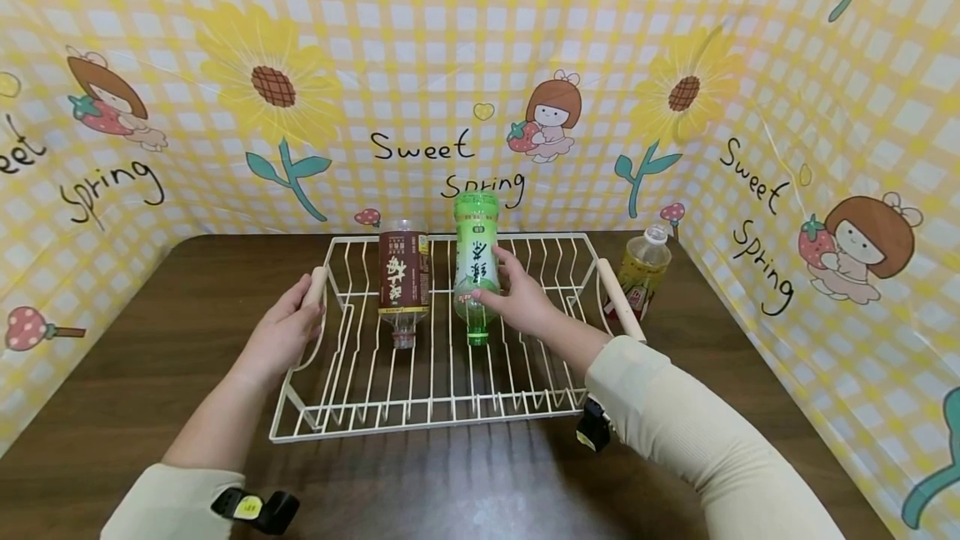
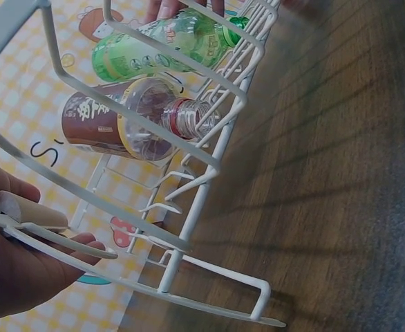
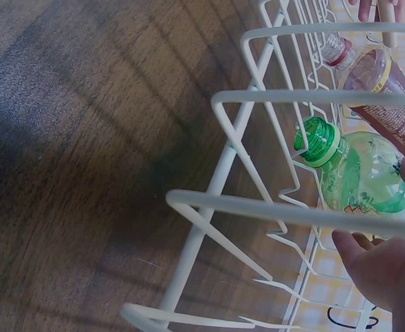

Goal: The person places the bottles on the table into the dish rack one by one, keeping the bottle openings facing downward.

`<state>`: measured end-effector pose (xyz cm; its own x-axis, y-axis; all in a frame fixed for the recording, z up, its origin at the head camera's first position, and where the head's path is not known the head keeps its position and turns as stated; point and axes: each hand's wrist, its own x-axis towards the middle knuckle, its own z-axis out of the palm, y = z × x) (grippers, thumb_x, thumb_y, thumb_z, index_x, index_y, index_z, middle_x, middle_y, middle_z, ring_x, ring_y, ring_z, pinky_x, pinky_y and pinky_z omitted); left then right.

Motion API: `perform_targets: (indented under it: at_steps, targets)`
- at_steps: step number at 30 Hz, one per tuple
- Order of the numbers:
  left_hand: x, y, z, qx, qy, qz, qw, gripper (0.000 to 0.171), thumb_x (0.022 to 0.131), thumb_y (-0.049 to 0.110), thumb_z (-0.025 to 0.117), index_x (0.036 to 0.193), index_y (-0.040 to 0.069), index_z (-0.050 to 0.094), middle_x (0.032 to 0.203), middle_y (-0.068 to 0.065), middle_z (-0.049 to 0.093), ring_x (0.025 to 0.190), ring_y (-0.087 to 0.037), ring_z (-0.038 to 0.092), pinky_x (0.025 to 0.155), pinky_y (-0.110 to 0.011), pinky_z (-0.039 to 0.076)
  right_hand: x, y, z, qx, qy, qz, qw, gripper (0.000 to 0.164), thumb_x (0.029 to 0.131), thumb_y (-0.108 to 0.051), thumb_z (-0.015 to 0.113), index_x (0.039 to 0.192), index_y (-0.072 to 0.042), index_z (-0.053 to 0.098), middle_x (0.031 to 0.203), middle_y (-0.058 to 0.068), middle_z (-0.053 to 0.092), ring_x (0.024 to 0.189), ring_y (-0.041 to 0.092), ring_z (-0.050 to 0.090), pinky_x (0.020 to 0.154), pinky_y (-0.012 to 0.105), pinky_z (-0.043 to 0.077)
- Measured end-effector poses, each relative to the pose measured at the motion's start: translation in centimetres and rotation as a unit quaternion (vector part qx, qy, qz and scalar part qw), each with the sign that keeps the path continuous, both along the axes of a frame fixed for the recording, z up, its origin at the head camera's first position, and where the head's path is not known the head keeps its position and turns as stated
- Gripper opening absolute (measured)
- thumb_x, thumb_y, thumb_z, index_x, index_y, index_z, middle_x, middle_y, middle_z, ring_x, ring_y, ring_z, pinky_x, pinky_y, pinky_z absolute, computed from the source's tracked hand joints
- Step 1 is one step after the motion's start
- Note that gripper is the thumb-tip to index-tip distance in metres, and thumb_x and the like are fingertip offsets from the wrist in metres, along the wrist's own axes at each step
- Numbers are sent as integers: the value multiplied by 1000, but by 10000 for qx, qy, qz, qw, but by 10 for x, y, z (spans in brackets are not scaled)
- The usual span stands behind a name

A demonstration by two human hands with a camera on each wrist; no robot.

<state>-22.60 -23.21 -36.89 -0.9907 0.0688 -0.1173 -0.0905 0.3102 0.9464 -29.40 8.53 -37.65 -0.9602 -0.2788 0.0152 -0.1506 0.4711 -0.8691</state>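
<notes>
Right hand (image 1: 528, 304) holds a green plastic bottle (image 1: 476, 233), likely light, slippery and easily dented, best gripped round its middle, lying centrally on a white wire rack (image 1: 431, 425) whose left handle (image 1: 318, 277) the left hand (image 1: 279, 328) grips.

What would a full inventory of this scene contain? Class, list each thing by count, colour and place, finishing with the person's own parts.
table: one, dark brown, under everything
printed backdrop: one, yellow-and-white checked, behind and at both sides
wire rack: one, off-white, centre of table
wooden handles: two, pale, rack's left and right sides
maroon-labelled bottle: one, clear with maroon, resting on rack
green bottle: one, green, right of the maroon-labelled bottle
third bottle: one, yellow-and-red label, right of rack
wrist devices: two, black, at the cuffs
sleeves: two, pale, on the arms
left hand: one, bare, gripping left handle
right hand: one, bare, holding green bottle
</notes>
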Motion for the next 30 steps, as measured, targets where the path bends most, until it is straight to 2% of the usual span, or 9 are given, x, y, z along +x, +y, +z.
perform_targets:
  at_steps: [7,14,22,30]
  targets:
    - [-2,0,0,-80,30,-50,10000,59,107,18,22,155,4,-9,163,-23,-3,146,-38,22,113,-41,35,-2,4,0,-194,44,-91,9998,83,92,-20,68,157,-14,17,150,22,42,134,37,47,107,48,44]
    - [-2,1,0,74,24,-11,10000,59,107,16,22,155,4,-11,162,-24,-5,147,-42,18,117,-55,26,-3,5,2,-190,104,-285,9994,81,90,-21,69,155,-12,21,149,22,43,134,38,46,107,49,44]
    - [-1,1,1,-1,47,-43,10000,59,107,17,21,155,3,-10,162,-25,-2,147,-41,20,118,-54,27,-2,7,8,-216,183,-695,9972,81,89,-27,70,155,-17,24,154,22,35,139,40,39,110,55,38]
    - [-1,-1,-2,51,28,-64,10000,59,107,18,22,155,4,-11,163,-24,-4,147,-42,19,118,-54,26,1,9,19,-460,238,-753,9958,80,91,-27,69,155,-17,23,156,20,32,141,38,37,109,53,41]
